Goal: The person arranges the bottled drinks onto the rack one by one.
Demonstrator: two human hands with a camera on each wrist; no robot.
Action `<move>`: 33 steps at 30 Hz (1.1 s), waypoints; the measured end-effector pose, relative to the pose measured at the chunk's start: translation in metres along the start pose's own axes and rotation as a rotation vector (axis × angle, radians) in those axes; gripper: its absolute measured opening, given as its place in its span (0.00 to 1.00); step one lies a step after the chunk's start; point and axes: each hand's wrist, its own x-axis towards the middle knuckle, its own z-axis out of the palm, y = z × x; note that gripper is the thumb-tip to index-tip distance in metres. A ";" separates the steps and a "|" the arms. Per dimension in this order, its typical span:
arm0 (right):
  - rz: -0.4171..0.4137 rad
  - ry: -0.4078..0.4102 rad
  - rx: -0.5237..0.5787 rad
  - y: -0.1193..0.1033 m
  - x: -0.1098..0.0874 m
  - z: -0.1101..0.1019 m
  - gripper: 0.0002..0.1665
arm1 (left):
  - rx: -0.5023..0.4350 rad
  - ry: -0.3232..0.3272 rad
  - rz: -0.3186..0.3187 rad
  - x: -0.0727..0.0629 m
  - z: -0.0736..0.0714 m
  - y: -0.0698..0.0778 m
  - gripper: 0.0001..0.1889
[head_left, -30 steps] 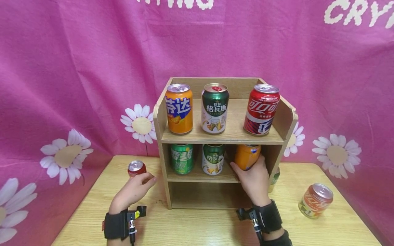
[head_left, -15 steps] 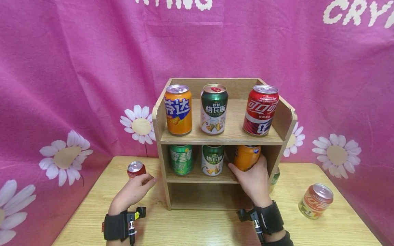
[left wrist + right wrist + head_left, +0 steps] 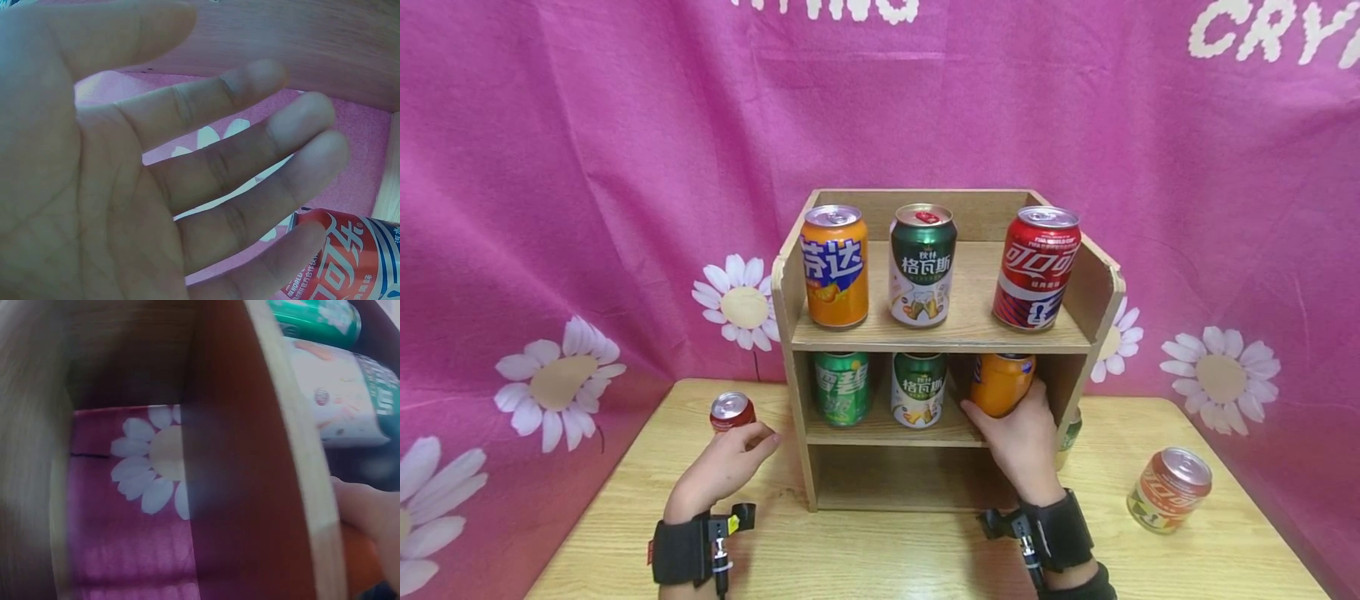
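In the head view my right hand (image 3: 1021,437) grips an orange soda can (image 3: 1000,385) on the right of the middle shelf. The thumb lies along the can's left side, and the other fingers are mostly hidden. A green-and-white kvass can (image 3: 919,392) and a green Sprite can (image 3: 842,388) stand to its left. My left hand (image 3: 722,467) hovers over the table at the left, beside a red cola can (image 3: 732,410) that it partly covers. The left wrist view shows this palm (image 3: 112,187) with fingers extended and nothing held.
A wooden shelf unit (image 3: 942,337) stands mid-table. Its top level carries an orange Fanta can (image 3: 835,275), a kvass can (image 3: 922,271) and a red cola can (image 3: 1037,271). Right of the unit are a peach-red can (image 3: 1170,490) and a partly hidden green can (image 3: 1069,437). Pink cloth (image 3: 625,167) hangs behind.
The orange can has turned in my right hand: blue print now shows at its upper left, where plain orange was before. My left hand stays put.
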 end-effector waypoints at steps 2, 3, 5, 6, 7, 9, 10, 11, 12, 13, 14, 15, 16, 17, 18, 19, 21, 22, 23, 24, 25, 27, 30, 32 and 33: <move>0.017 -0.051 0.012 0.001 0.001 -0.003 0.49 | -0.002 -0.003 -0.001 -0.001 0.000 0.000 0.09; 0.022 -0.078 0.016 0.001 0.002 -0.005 0.49 | -0.003 -0.005 -0.002 -0.001 0.000 0.000 0.09; 0.029 -0.126 0.024 0.001 0.003 -0.008 0.49 | -0.004 -0.008 -0.003 -0.002 0.000 0.000 0.09; 0.032 -0.142 0.026 0.001 0.003 -0.009 0.49 | -0.004 -0.011 -0.005 -0.002 0.000 0.000 0.10; 0.032 -0.150 0.029 0.001 0.003 -0.009 0.48 | -0.003 -0.012 -0.006 -0.002 -0.001 0.000 0.10; 0.022 -0.138 0.019 0.001 0.003 -0.008 0.49 | -0.002 -0.013 -0.007 -0.002 0.000 0.000 0.10; 0.016 -0.122 0.018 0.001 0.002 -0.007 0.49 | 0.001 -0.012 -0.006 -0.002 0.000 -0.001 0.10; 0.009 -0.099 0.018 0.001 0.001 -0.005 0.50 | 0.002 -0.012 -0.006 -0.002 0.000 -0.001 0.10; 0.002 -0.074 0.021 0.001 0.000 -0.003 0.51 | 0.002 -0.011 -0.005 -0.002 0.000 -0.001 0.10; -0.005 -0.046 0.021 0.001 -0.001 -0.001 0.52 | 0.002 -0.010 -0.004 -0.002 0.000 0.000 0.10; -0.011 -0.019 0.019 0.001 -0.002 0.001 0.53 | 0.002 -0.008 -0.004 -0.002 0.000 0.000 0.09; -0.017 0.008 0.016 0.001 -0.002 0.003 0.54 | 0.003 -0.007 -0.001 -0.002 0.000 0.000 0.09; -0.019 0.032 0.017 0.001 -0.003 0.005 0.54 | 0.004 -0.008 0.002 -0.002 0.000 0.000 0.09; -0.022 0.051 0.013 0.001 -0.004 0.007 0.54 | 0.005 -0.009 0.005 -0.002 0.000 0.000 0.10; -0.021 0.065 0.008 0.001 -0.004 0.008 0.54 | 0.006 -0.010 0.009 -0.002 0.000 0.000 0.10; -0.021 0.074 0.003 0.001 -0.005 0.008 0.54 | 0.006 -0.011 0.009 -0.002 0.000 0.000 0.10; -0.022 0.073 0.001 0.001 -0.004 0.007 0.53 | 0.007 -0.011 0.010 -0.002 0.000 0.000 0.09; -0.024 0.062 0.002 0.001 -0.004 0.006 0.52 | 0.009 -0.011 0.008 -0.002 0.001 0.000 0.09; -0.024 0.046 0.005 0.001 -0.004 0.005 0.52 | 0.008 -0.012 0.005 -0.001 0.001 0.000 0.09; -0.024 0.024 0.008 0.002 -0.003 0.003 0.51 | 0.009 -0.013 0.003 -0.001 0.001 0.000 0.09; -0.023 -0.001 0.015 0.002 -0.002 0.001 0.51 | 0.008 -0.013 0.000 -0.001 0.001 0.000 0.09; -0.014 -0.058 0.019 0.002 0.000 -0.003 0.50 | 0.011 -0.014 -0.001 -0.001 0.001 0.000 0.09; 0.012 -0.140 0.026 0.002 0.003 -0.009 0.49 | 0.013 -0.018 -0.004 -0.001 0.001 0.000 0.10; 0.024 -0.166 0.020 0.002 0.003 -0.012 0.49 | 0.013 -0.020 -0.007 -0.001 0.001 0.001 0.10; 0.026 -0.167 0.024 0.002 0.003 -0.012 0.49 | 0.014 -0.020 -0.006 -0.001 0.001 0.001 0.10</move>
